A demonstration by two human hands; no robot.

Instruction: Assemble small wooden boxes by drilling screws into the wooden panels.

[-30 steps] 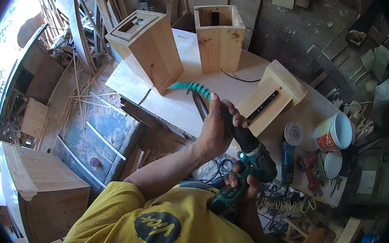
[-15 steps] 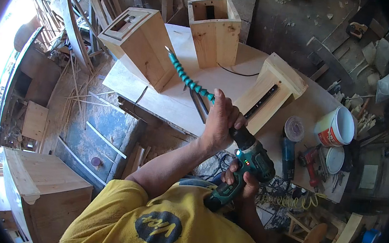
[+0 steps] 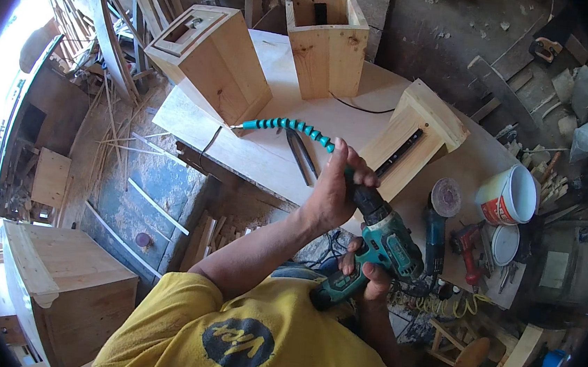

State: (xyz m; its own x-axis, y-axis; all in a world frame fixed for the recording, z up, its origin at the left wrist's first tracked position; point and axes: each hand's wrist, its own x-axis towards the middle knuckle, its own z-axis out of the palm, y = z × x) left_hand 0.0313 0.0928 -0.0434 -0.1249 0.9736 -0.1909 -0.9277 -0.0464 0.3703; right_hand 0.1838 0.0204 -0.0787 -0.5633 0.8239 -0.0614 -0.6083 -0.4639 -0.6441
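Observation:
My right hand grips the handle of a teal and black cordless drill held in front of my chest. A teal segmented flexible drill extension runs from the drill's front. Around its base, by the chuck, my left hand is closed. The extension arches to the left, its metal tip close to the lower corner of a tilted wooden box; I cannot tell whether they touch. Just below the arch lie dark metal strips. To the right rests a wooden drawer-like piece with a black slide rail.
Another wooden box stands at the back of the pale board. On the right are an angle grinder, a red drill and a white bucket. A wooden cabinet stands at lower left.
The flexible extension now bends over more to the left, its tip lower than before. The drill's lit indicator lights no longer show. Both hands keep their hold.

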